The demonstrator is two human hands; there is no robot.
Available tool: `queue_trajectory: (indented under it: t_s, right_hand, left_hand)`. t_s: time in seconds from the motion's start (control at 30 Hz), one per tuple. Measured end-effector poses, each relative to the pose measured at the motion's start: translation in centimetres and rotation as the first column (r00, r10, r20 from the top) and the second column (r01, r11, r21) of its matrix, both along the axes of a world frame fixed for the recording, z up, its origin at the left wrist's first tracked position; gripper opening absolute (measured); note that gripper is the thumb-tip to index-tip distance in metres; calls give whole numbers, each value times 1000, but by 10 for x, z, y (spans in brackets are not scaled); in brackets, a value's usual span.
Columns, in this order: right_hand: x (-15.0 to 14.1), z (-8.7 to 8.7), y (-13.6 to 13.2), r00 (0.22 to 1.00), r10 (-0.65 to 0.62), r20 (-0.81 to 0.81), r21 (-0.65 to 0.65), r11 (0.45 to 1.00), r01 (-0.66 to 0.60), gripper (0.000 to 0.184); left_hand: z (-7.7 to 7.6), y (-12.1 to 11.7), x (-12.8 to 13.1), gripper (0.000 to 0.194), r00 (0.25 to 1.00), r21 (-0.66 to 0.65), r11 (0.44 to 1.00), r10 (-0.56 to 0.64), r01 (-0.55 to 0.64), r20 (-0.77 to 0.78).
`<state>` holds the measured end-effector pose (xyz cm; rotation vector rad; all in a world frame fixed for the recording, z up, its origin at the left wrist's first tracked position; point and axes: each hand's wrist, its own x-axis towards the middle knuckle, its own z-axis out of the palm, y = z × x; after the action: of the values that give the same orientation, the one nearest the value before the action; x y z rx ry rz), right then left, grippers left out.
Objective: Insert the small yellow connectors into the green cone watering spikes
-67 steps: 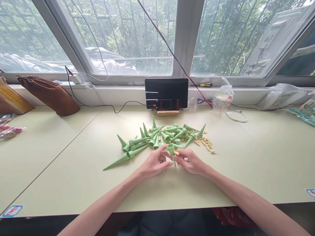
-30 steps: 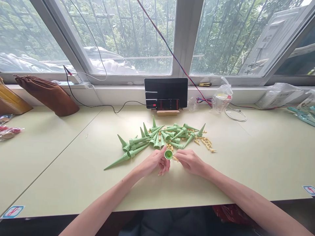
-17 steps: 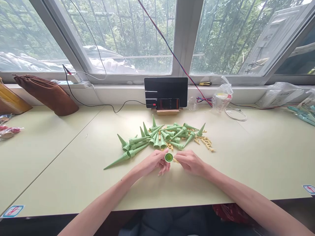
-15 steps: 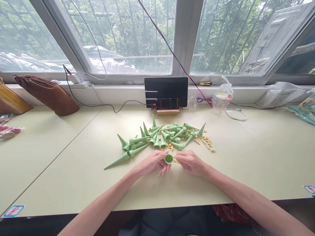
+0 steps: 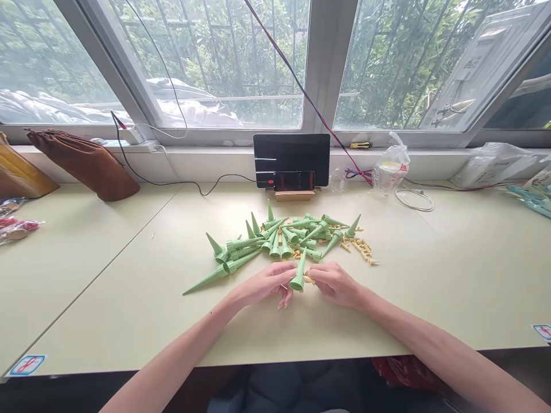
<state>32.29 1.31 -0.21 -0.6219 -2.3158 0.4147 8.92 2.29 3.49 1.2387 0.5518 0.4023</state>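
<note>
My left hand point(image 5: 275, 281) is closed on a green plastic plant watering spike point(image 5: 299, 274), its open wide end towards me and its point tilted up and away. From the right, my right hand point(image 5: 333, 282) pinches a small yellow plastic valve piece point(image 5: 309, 279) against the side of that spike's wide end. Whether the piece sits in the spike, I cannot tell. Just beyond both hands lies a pile of similar green spikes point(image 5: 243, 252), some standing point up. Small yellow pieces point(image 5: 364, 250) are scattered at the pile's right side and among the spikes.
Behind the pile a phone point(image 5: 294, 180) leans against a black tablet point(image 5: 291, 150) on a cardboard stand point(image 5: 295, 196). A brown bag point(image 5: 86, 166) stands at the left. A bagged cup point(image 5: 391, 169) and a coiled white cable point(image 5: 414, 199) lie at the back right.
The green spike in my left hand has tipped, so its point now shows upward instead of its open end facing me. The yellow piece in my right hand stays beside it.
</note>
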Motion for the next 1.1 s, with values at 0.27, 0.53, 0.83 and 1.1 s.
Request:
queue_trajectory:
  t_s: [0.27, 0.53, 0.83, 1.1]
  right_hand:
    - [1, 2, 0, 1000, -30, 5, -4, 1000, 30, 27]
    - [1, 2, 1, 1000, -31, 5, -30, 999, 31, 27]
    - [3, 2, 3, 999, -34, 39, -32, 999, 35, 23]
    - [0, 7, 3, 997, -60, 39, -64, 996, 62, 26]
  left_hand:
    - [7, -2, -2, 49, 991, 121, 992, -2, 19, -136]
    - [4, -2, -3, 36, 985, 288, 957, 32, 19, -169]
    - [7, -3, -4, 29, 974, 365, 930, 45, 41, -222]
    - [8, 0, -2, 35, 982, 370, 928, 108, -44, -155]
